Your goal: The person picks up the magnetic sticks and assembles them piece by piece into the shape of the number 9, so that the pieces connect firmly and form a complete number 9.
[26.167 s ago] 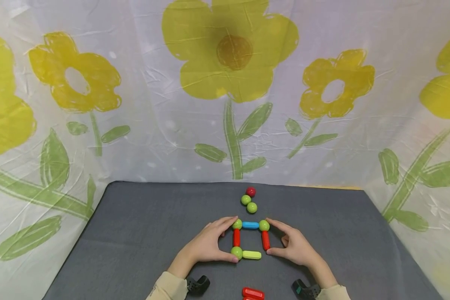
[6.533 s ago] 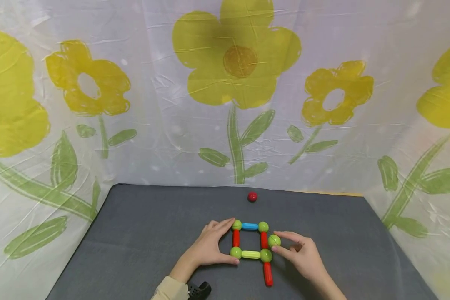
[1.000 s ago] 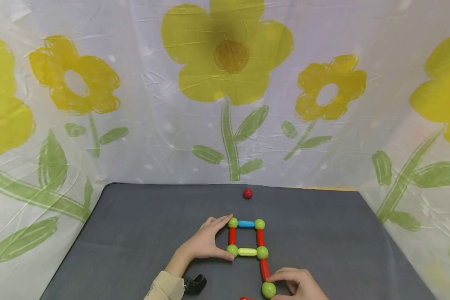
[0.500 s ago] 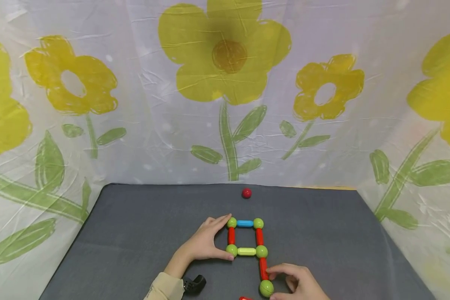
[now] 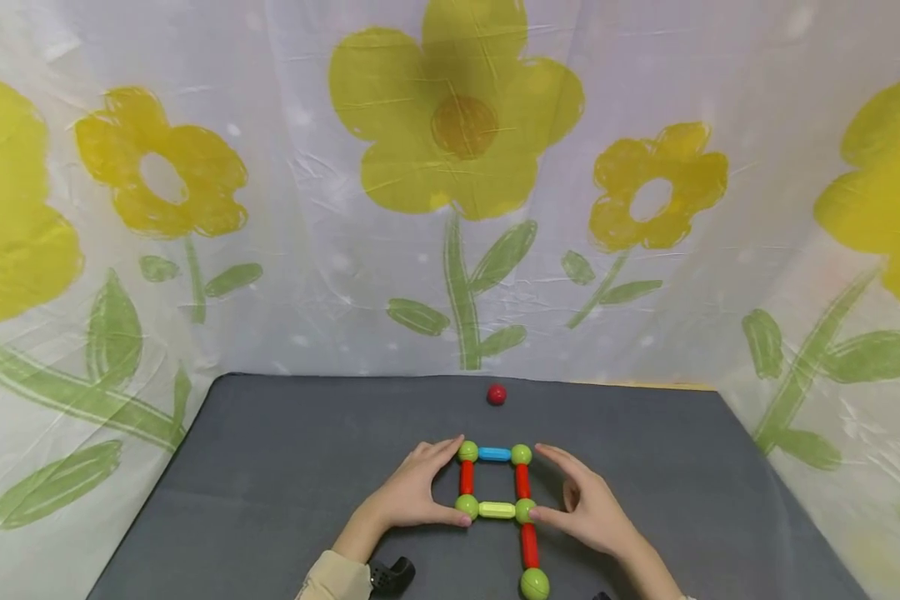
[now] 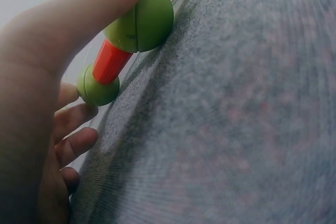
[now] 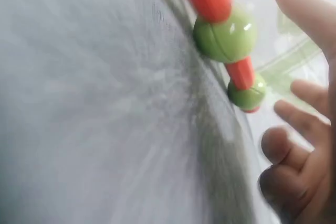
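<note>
A toy frame of green balls and coloured sticks lies on the dark cloth. Its square has a blue stick (image 5: 494,454) on the far side, a yellow-green stick (image 5: 497,510) on the near side and a red stick on each flank. From the near right corner another red stick (image 5: 529,547) runs toward me, ending in a green ball (image 5: 534,583). My left hand (image 5: 412,496) holds the left flank, thumb on the near ball (image 6: 152,22), fingertips at the far ball (image 6: 97,88). My right hand (image 5: 588,508) is spread beside the right flank, thumb apart from the ball (image 7: 226,35).
A red ball (image 5: 497,394) rests near the far edge of the cloth-covered table (image 5: 307,433). Behind it hangs a pale curtain (image 5: 292,275) printed with yellow flowers. A black wrist device (image 5: 392,577) sits at my left cuff.
The nearest green ball, earlier in my right hand, now stays at the end of the lower red stick. My right hand has left it and moved up beside the square. My left hand keeps its place.
</note>
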Action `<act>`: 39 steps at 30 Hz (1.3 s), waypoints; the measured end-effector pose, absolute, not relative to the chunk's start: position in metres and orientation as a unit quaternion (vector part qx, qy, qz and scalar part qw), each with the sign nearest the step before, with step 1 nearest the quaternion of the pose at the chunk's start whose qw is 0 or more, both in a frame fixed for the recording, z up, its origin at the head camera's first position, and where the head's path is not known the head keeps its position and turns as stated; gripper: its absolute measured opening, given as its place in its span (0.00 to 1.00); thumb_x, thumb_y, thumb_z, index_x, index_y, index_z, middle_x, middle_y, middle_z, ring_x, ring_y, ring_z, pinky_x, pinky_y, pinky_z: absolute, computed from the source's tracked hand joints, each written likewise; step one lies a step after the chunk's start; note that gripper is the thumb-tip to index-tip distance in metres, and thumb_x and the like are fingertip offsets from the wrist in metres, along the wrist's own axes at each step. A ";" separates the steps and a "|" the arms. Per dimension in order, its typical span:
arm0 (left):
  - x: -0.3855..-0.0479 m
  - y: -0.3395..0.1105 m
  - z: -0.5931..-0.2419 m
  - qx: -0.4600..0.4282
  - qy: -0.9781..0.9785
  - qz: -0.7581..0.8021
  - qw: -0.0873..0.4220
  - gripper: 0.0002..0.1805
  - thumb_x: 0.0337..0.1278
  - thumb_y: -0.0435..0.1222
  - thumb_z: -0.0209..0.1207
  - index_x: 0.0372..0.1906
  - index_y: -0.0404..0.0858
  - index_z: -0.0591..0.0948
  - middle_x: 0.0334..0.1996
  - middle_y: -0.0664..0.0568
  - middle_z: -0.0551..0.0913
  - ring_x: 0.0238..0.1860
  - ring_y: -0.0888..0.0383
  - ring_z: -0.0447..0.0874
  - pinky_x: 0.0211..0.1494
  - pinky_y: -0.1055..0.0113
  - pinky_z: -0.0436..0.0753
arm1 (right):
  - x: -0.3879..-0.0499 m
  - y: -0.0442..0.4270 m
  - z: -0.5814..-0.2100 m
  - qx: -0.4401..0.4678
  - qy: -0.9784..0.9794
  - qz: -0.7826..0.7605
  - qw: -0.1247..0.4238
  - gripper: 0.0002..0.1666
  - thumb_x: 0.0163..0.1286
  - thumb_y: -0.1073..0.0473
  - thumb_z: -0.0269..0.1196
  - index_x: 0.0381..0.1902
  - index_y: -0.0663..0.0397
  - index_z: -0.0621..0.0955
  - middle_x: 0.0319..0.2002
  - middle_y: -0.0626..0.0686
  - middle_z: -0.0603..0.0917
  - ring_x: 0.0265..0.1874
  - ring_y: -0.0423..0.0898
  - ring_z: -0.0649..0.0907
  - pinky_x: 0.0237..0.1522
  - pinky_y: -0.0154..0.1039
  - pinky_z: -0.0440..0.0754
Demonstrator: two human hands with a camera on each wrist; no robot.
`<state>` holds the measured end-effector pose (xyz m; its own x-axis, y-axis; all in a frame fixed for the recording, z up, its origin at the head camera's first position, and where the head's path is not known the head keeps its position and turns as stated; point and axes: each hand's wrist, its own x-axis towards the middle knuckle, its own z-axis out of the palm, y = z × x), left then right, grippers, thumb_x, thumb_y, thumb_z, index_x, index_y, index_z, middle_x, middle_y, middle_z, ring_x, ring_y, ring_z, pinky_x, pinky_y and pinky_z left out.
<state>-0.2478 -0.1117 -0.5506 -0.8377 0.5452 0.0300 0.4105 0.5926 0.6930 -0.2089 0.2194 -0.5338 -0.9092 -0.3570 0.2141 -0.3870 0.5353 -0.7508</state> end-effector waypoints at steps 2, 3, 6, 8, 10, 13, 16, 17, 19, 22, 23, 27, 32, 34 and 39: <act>-0.247 -0.109 -0.552 0.268 0.888 0.363 0.093 0.67 0.46 0.70 0.74 0.87 0.51 0.56 0.82 0.53 0.64 0.73 0.47 0.66 0.73 0.35 0.67 | -0.218 0.216 -0.536 0.207 -0.889 0.408 0.007 0.53 0.61 0.41 0.80 0.79 0.45 0.72 0.73 0.55 0.75 0.15 0.33 0.68 0.20 0.32 0.70; -0.246 -0.108 -0.552 0.269 0.888 0.361 0.093 0.66 0.46 0.70 0.74 0.87 0.51 0.56 0.82 0.52 0.64 0.73 0.48 0.66 0.73 0.35 0.68 | -0.222 0.216 -0.537 0.207 -0.895 0.396 0.004 0.53 0.61 0.39 0.80 0.80 0.45 0.71 0.74 0.54 0.75 0.16 0.33 0.68 0.21 0.32 0.70; -0.245 -0.105 -0.553 0.270 0.889 0.358 0.093 0.66 0.46 0.71 0.73 0.87 0.52 0.55 0.81 0.52 0.65 0.72 0.49 0.67 0.72 0.36 0.68 | -0.226 0.216 -0.539 0.216 -0.909 0.355 0.009 0.54 0.61 0.35 0.78 0.80 0.45 0.71 0.74 0.53 0.75 0.15 0.34 0.68 0.22 0.32 0.69; -0.245 -0.103 -0.552 0.272 0.889 0.355 0.092 0.66 0.47 0.71 0.73 0.87 0.52 0.55 0.81 0.52 0.65 0.72 0.50 0.67 0.72 0.37 0.69 | -0.225 0.218 -0.539 0.223 -0.919 0.323 0.024 0.55 0.59 0.31 0.77 0.80 0.43 0.72 0.74 0.51 0.76 0.18 0.34 0.71 0.24 0.32 0.70; -0.245 -0.102 -0.551 0.276 0.890 0.353 0.090 0.66 0.47 0.71 0.72 0.87 0.52 0.54 0.82 0.53 0.64 0.71 0.50 0.67 0.72 0.38 0.69 | -0.224 0.219 -0.540 0.233 -0.925 0.296 0.042 0.57 0.58 0.28 0.76 0.80 0.43 0.72 0.75 0.50 0.76 0.29 0.36 0.82 0.32 0.36 0.79; -0.245 -0.104 -0.550 0.277 0.890 0.352 0.087 0.66 0.48 0.71 0.72 0.87 0.52 0.55 0.82 0.53 0.64 0.71 0.51 0.67 0.72 0.38 0.69 | -0.223 0.218 -0.540 0.245 -0.929 0.272 0.053 0.59 0.58 0.24 0.74 0.81 0.42 0.71 0.77 0.48 0.74 0.58 0.48 0.86 0.50 0.51 0.86; -0.244 -0.107 -0.548 0.274 0.891 0.352 0.084 0.65 0.48 0.70 0.72 0.87 0.51 0.55 0.82 0.53 0.64 0.70 0.51 0.67 0.72 0.37 0.69 | -0.223 0.215 -0.540 0.248 -0.929 0.272 0.044 0.60 0.59 0.23 0.72 0.82 0.42 0.69 0.79 0.48 0.71 0.69 0.55 0.80 0.58 0.62 0.83; -0.244 -0.108 -0.547 0.273 0.891 0.352 0.084 0.65 0.48 0.71 0.72 0.87 0.50 0.56 0.82 0.53 0.64 0.69 0.51 0.67 0.71 0.37 0.70 | -0.224 0.214 -0.540 0.247 -0.929 0.273 0.040 0.60 0.60 0.23 0.72 0.82 0.42 0.68 0.79 0.48 0.70 0.70 0.56 0.79 0.59 0.63 0.82; -0.244 -0.109 -0.546 0.270 0.892 0.352 0.085 0.65 0.48 0.71 0.72 0.87 0.51 0.56 0.82 0.54 0.64 0.69 0.51 0.67 0.71 0.38 0.70 | -0.224 0.213 -0.539 0.244 -0.929 0.275 0.037 0.60 0.60 0.24 0.72 0.82 0.42 0.68 0.79 0.48 0.70 0.70 0.56 0.79 0.59 0.64 0.82; -0.243 -0.109 -0.545 0.265 0.894 0.351 0.089 0.66 0.48 0.71 0.72 0.87 0.51 0.55 0.82 0.54 0.64 0.69 0.51 0.67 0.71 0.38 0.71 | -0.224 0.211 -0.539 0.240 -0.931 0.273 0.037 0.60 0.60 0.24 0.72 0.82 0.43 0.69 0.79 0.49 0.71 0.70 0.57 0.79 0.59 0.64 0.81; -0.243 -0.109 -0.545 0.264 0.894 0.351 0.090 0.65 0.48 0.71 0.72 0.87 0.51 0.55 0.82 0.54 0.64 0.70 0.51 0.67 0.71 0.38 0.71 | -0.224 0.211 -0.539 0.238 -0.931 0.274 0.035 0.60 0.60 0.24 0.72 0.82 0.43 0.69 0.79 0.49 0.71 0.70 0.57 0.79 0.60 0.65 0.81; -0.244 -0.109 -0.548 0.264 0.896 0.345 0.090 0.65 0.49 0.72 0.70 0.87 0.51 0.55 0.82 0.54 0.64 0.71 0.51 0.68 0.71 0.38 0.71 | -0.223 0.209 -0.540 0.227 -0.932 0.281 0.031 0.60 0.58 0.23 0.73 0.82 0.43 0.69 0.78 0.49 0.72 0.71 0.56 0.78 0.61 0.64 0.80; -0.244 -0.110 -0.548 0.266 0.895 0.348 0.088 0.62 0.53 0.72 0.68 0.87 0.50 0.56 0.83 0.56 0.62 0.72 0.51 0.67 0.72 0.38 0.69 | -0.224 0.207 -0.540 0.218 -0.933 0.284 0.038 0.60 0.58 0.22 0.73 0.81 0.42 0.70 0.78 0.48 0.73 0.71 0.54 0.78 0.62 0.63 0.80; -0.243 -0.110 -0.546 0.265 0.890 0.359 0.090 0.61 0.55 0.70 0.68 0.87 0.50 0.56 0.84 0.57 0.60 0.74 0.49 0.65 0.74 0.37 0.68 | -0.224 0.207 -0.541 0.221 -0.932 0.282 0.045 0.60 0.58 0.23 0.73 0.81 0.43 0.70 0.78 0.48 0.73 0.69 0.53 0.80 0.61 0.61 0.82; -0.237 -0.111 -0.535 0.254 0.875 0.403 0.085 0.55 0.63 0.62 0.69 0.87 0.49 0.57 0.84 0.55 0.58 0.76 0.47 0.66 0.73 0.38 0.70 | -0.223 0.206 -0.542 0.230 -0.929 0.283 0.055 0.59 0.58 0.26 0.75 0.81 0.44 0.70 0.77 0.47 0.73 0.46 0.44 0.84 0.42 0.43 0.83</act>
<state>-0.2373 -0.1106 -0.5350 -0.8567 0.5127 0.0562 0.3758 0.5458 0.7490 -0.2231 0.2058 -0.5419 -0.8878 -0.3973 0.2323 -0.4593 0.7335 -0.5010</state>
